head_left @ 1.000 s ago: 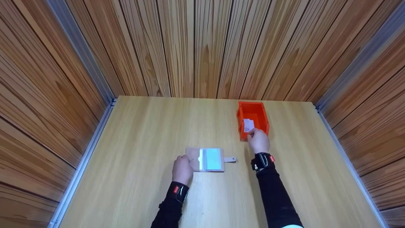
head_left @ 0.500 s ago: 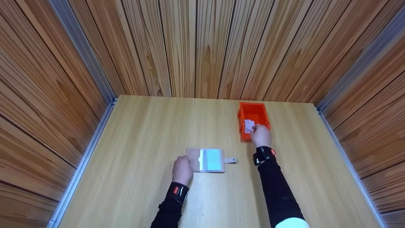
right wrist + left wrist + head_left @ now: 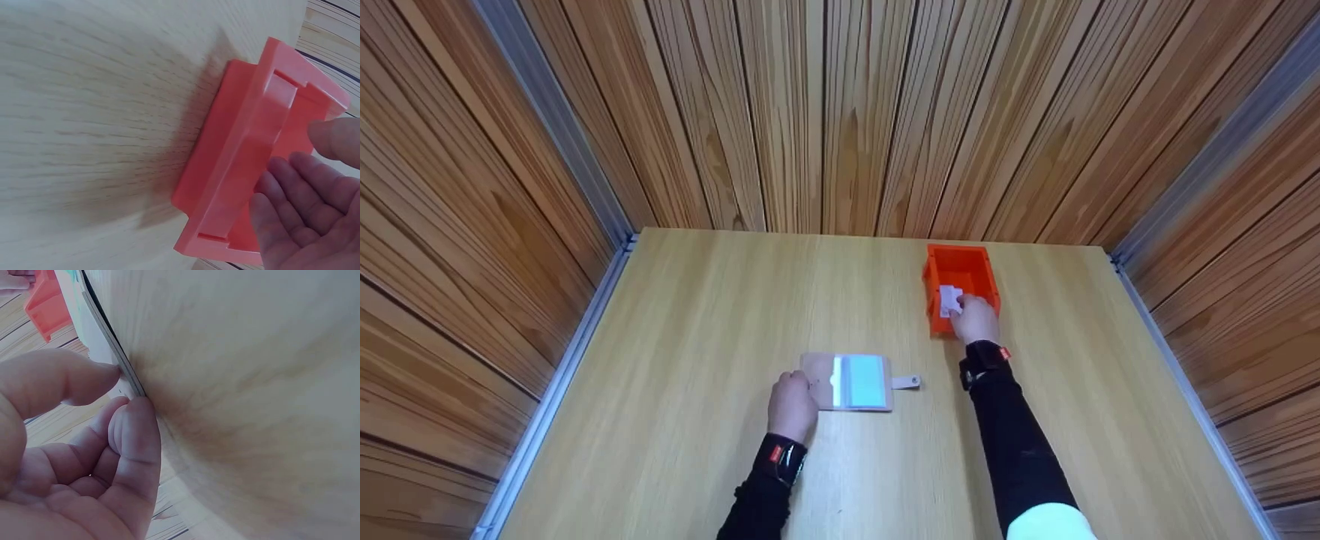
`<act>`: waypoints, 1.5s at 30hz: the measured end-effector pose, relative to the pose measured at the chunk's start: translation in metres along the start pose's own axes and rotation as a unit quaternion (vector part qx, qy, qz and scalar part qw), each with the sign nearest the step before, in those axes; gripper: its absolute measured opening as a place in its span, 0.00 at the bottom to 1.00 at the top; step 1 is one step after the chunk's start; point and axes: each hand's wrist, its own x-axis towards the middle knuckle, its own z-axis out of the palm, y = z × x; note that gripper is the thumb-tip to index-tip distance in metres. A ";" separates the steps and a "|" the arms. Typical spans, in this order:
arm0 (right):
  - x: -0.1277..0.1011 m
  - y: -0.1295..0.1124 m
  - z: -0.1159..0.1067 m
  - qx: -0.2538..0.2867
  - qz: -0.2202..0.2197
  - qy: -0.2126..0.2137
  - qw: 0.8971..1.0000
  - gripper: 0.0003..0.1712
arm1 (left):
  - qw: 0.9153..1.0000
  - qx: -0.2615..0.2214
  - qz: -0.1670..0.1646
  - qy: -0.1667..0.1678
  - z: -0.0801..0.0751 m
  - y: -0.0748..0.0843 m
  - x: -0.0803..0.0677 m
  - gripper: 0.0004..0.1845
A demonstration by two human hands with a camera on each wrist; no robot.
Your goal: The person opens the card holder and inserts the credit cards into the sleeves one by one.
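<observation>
A pale pink card holder lies spread open on the table, clear bluish sleeves showing and its snap strap pointing right. My left hand pinches its left edge; in the left wrist view the thumb is on the inner side and a fingertip at the rim. Over the near end of an orange bin, my right hand reaches in beside a few white cards. In the right wrist view its fingers curve loosely inside the bin, thumb apart from them, with no card visible between.
Wood-panelled walls enclose the wooden table at the back and both sides. Metal rails run along its side edges. The bin stands near the back edge, right of centre.
My right hand has shifted slightly forward and deeper into the bin, beside the cards. The left hand and the card holder have stayed in place.
</observation>
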 end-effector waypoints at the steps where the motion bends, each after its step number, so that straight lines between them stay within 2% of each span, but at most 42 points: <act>1: 0.001 0.000 0.001 -0.001 0.002 -0.005 1.000 0.21 | 1.000 -0.001 -0.003 -0.004 0.000 0.000 0.000 0.05; 8: 0.010 0.000 0.004 -0.026 0.012 -0.024 0.999 0.21 | 1.000 -0.006 -0.020 -0.018 -0.001 0.000 0.001 0.05; 14: 0.016 -0.005 0.007 -0.040 0.048 -0.047 0.997 0.22 | 0.999 -0.007 -0.028 -0.027 -0.002 0.001 0.001 0.05; 19: 0.018 -0.003 0.010 -0.053 0.056 -0.047 0.996 0.20 | 0.999 -0.011 -0.036 -0.036 -0.002 0.002 0.001 0.05; 26: 0.019 0.001 0.013 -0.072 0.049 -0.046 0.995 0.20 | 1.000 -0.007 -0.014 -0.018 -0.003 0.001 0.000 0.03; 29: 0.020 0.001 0.014 -0.076 0.057 -0.051 0.994 0.21 | 1.000 -0.006 -0.017 -0.021 -0.002 0.000 0.000 0.03; 35: 0.021 0.001 0.016 -0.102 0.076 -0.077 0.989 0.23 | 0.998 -0.014 -0.037 -0.050 -0.002 0.001 0.001 0.05; 41: 0.023 0.001 0.018 -0.121 0.068 -0.084 0.987 0.24 | 0.999 -0.012 -0.028 -0.037 -0.002 0.000 0.002 0.06; 45: 0.022 -0.002 0.017 -0.108 0.069 -0.084 0.988 0.23 | 0.999 -0.011 -0.022 -0.032 -0.003 -0.001 0.002 0.06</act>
